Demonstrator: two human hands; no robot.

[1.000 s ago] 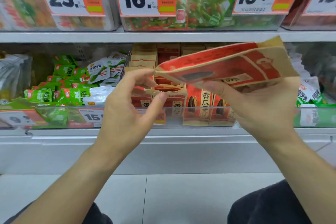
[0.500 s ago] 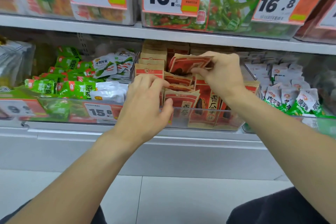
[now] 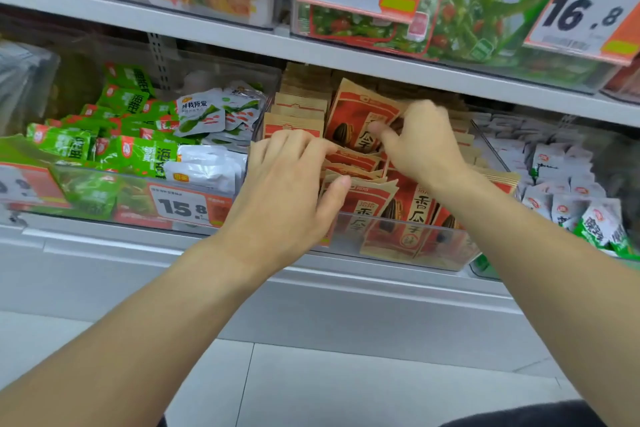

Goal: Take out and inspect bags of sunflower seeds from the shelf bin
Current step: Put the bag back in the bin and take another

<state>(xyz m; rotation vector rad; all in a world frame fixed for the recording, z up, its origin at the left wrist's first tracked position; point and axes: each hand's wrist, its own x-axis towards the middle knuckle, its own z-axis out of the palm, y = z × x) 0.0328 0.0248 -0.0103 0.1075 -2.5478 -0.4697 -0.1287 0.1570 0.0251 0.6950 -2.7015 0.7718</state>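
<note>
A clear shelf bin holds several rows of red and tan sunflower seed bags. One sunflower seed bag stands tilted above the others in the middle of the bin. My right hand reaches into the bin and pinches this bag at its right edge between thumb and fingers. My left hand lies on the left part of the bin. Its fingers rest across the tops of the front bags and its thumb touches the front bag. The lower part of the pinched bag is hidden among the others.
A bin of green and white snack packets stands to the left, with a 15.8 price tag. White packets fill the bin to the right. The upper shelf edge runs close above the bags. Pale floor tiles lie below.
One second ago both hands held the bag up in front of the shelf. It has since gone down into the bin with my right hand, and my left hand has moved onto the front bags.
</note>
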